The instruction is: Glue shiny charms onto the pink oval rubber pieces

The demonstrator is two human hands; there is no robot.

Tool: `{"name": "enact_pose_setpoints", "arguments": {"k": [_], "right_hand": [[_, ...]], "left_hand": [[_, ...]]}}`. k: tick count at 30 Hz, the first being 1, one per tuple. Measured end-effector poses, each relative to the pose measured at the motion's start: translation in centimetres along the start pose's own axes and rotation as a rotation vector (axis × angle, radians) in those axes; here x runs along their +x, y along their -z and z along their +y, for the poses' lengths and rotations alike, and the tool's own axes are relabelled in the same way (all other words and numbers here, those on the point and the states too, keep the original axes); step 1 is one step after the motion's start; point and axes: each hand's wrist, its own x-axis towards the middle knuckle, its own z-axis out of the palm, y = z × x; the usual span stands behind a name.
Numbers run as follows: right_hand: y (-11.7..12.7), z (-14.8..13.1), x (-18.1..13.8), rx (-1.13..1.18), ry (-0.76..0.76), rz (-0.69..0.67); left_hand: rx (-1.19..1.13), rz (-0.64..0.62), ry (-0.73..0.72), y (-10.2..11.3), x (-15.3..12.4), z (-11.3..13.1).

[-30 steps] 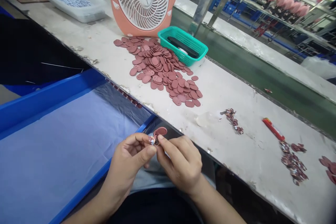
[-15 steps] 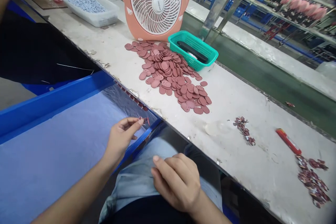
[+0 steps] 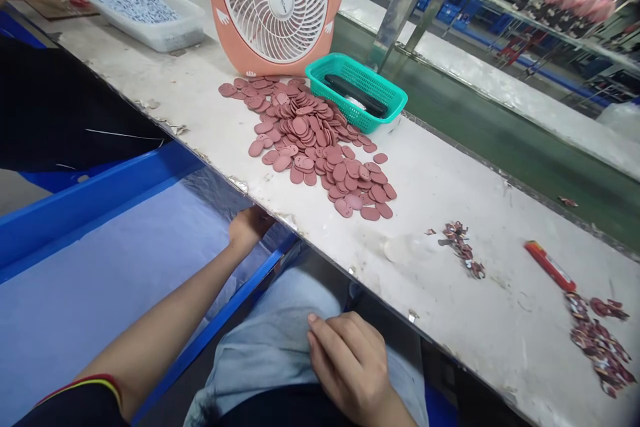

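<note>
My left hand [image 3: 250,227], having moved to the tabletop [image 3: 430,300] edge, sits just below the pink oval tabs [image 3: 305,140], its grip hidden; my open right hand [image 3: 350,363] rests on my thigh [image 3: 265,340].

A loose heap of flat, dusty-pink oval pieces [image 3: 310,140] lies across the white surface [image 3: 440,307], overlapping one another in a rough spill, with a few strays at the edges. Each looks thin and matte, and most lie flat. Farther along, crumpled pink-and-silver scraps [image 3: 459,248] sit in a narrow strip.
</note>
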Motion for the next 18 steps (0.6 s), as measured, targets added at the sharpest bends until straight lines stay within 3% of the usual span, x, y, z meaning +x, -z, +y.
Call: {"name": "enact_pose_setpoints", "arguments": {"k": [18], "right_hand": [[-0.1, 0.8, -0.7, -0.001, -0.013, -0.015]], "left_hand": [[0.225, -0.044, -0.018, -1.3, 1.4, -0.1]]}}
